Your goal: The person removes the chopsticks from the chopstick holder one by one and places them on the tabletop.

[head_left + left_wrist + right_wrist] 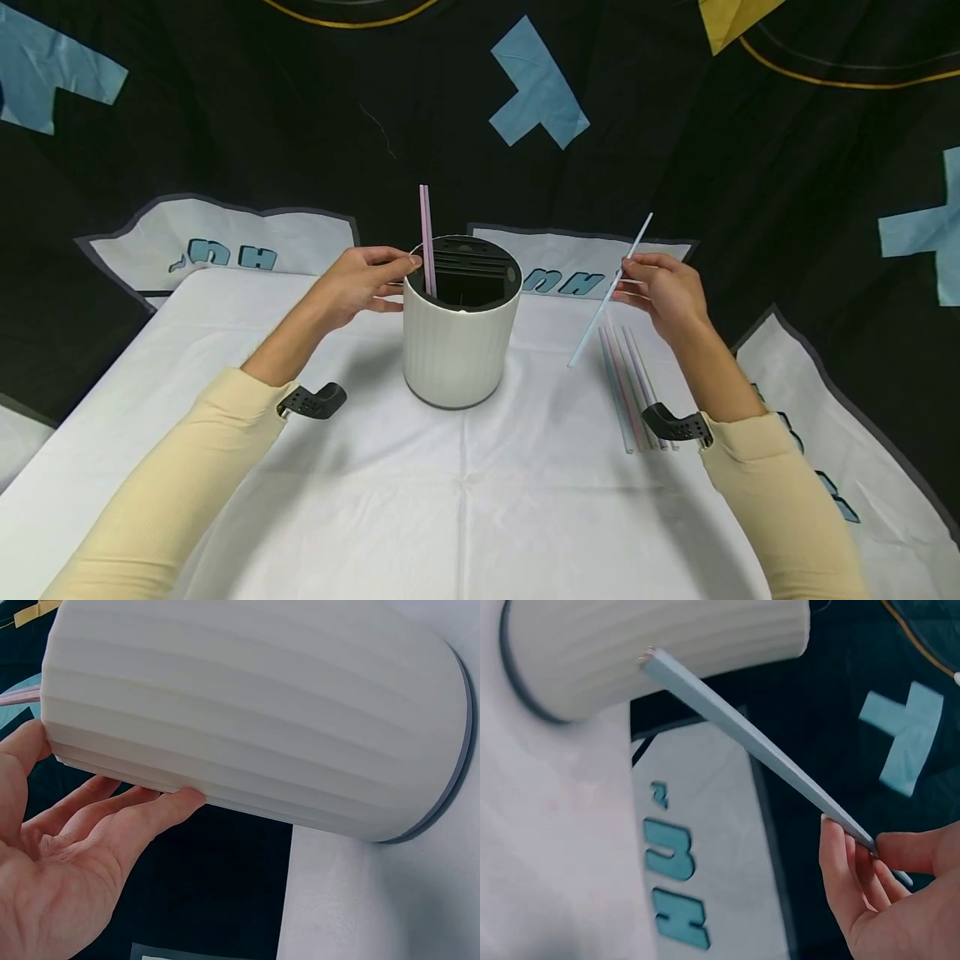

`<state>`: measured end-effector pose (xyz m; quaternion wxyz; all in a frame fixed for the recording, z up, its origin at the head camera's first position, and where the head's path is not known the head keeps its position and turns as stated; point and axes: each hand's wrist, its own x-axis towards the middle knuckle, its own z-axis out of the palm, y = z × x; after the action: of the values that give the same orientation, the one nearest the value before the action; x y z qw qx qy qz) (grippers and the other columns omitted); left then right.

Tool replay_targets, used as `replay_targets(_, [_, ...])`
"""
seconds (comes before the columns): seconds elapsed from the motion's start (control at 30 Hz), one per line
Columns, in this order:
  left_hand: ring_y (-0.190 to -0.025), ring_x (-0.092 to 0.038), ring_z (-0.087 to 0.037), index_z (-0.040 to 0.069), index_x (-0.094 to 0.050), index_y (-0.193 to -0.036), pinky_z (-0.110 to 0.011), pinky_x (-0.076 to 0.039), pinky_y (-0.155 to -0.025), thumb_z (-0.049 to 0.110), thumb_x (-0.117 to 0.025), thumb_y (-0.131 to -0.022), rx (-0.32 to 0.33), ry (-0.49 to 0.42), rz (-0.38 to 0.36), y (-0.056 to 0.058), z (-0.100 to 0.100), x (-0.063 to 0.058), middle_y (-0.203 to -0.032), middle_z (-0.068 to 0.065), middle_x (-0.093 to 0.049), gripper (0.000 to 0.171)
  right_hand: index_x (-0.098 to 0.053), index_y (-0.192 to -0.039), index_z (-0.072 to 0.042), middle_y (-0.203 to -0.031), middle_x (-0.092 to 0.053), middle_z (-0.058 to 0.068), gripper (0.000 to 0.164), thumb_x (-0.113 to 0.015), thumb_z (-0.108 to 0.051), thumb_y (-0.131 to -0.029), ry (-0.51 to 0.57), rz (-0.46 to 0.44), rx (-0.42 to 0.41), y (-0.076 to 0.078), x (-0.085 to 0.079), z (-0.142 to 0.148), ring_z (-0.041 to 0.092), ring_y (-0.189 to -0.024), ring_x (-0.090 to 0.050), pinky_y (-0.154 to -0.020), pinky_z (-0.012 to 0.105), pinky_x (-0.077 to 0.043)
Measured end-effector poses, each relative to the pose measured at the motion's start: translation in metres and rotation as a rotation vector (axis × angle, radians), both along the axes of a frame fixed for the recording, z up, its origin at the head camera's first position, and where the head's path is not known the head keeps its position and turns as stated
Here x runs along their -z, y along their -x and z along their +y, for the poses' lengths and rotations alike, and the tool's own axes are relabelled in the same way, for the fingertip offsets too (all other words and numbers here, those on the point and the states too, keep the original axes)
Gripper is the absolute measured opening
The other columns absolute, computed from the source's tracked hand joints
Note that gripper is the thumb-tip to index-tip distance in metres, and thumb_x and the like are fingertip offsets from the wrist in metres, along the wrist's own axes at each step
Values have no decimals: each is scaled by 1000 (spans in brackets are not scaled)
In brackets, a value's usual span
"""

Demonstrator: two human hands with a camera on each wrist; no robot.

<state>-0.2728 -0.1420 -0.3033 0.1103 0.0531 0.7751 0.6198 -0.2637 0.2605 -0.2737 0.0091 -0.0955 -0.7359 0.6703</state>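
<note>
A white ribbed container (456, 354) with a dark top stands upright on the table. Two thin pink-lilac sticks (427, 225) rise from its left side, inside the rim. My left hand (367, 279) grips the container's left edge, one fingertip at the rim beside these sticks. The other left fingers (142, 817) lie against the ribbed outer wall. My right hand (663, 287) pinches a slim pale-blue stick (592, 325) near its upper part, between thumb and fingertips. This stick slants with its lower end toward the container, apart from it. In the right wrist view its square end shows clearly.
Several pastel sticks (626, 392) lie in a loose row on the white cloth (420, 517), below my right hand and partly behind the wrist camera (675, 423). A black cloth (300, 125) with blue patches hangs behind the table.
</note>
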Motion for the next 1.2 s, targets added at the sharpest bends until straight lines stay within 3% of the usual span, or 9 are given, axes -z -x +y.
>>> replay_targets(0.2, [-123, -63, -33, 4, -59, -134, -45, -60, -94, 35, -63, -102, 2, 3, 6, 0, 1, 0, -139, -13, -59, 45, -57, -122, -11, -110, -60, 3, 21, -59, -20, -104, -41, -47, -44, 2, 22, 19, 8, -81, -69, -76, 19, -61])
replay_targets(0.5, [-123, -64, -32, 5, -59, -134, -44, -61, -91, 33, -62, -102, -6, 4, 7, -1, 1, 1, -140, -11, -59, 42, -49, -140, 4, -111, -58, 2, 44, -57, -22, -105, -260, -76, -127, 5, 63, 41, 2, -78, -69, -78, 19, -61])
replay_targets(0.7, [-123, -64, -33, 4, -60, -133, -44, -61, -91, 33, -62, -102, -7, 10, 12, -1, 0, 2, -140, -12, -59, 42, -51, -139, 8, -102, -64, -3, 45, -58, -21, -104, -339, -85, -174, 5, 80, 49, 6, -76, -70, -77, 20, -62])
replay_targets(0.87, [-121, -65, -33, 5, -61, -131, -44, -62, -89, 33, -63, -102, -18, 7, 18, 0, 0, 1, -137, -11, -60, 41, -52, -139, 8, -101, -65, -1, 45, -57, -20, -104, -356, -126, -197, 8, 92, 50, 9, -78, -70, -79, 24, -63])
replay_targets(1.07, [-120, -65, -32, 5, -61, -131, -44, -62, -89, 33, -63, -102, -22, 10, 13, -1, 1, 0, -137, -11, -60, 41, -52, -138, 8, -107, -66, 9, 43, -59, -17, -103, -351, -184, -202, 11, 108, 50, 10, -78, -69, -77, 26, -64])
replay_targets(1.2, [-120, -66, -32, 5, -61, -131, -45, -62, -89, 34, -64, -101, -27, 10, 10, 0, 1, 0, -136, -11, -61, 42, -53, -136, 10, -100, -68, 7, 43, -60, -15, -102, -355, -205, -213, 13, 117, 49, 10, -78, -70, -76, 26, -64])
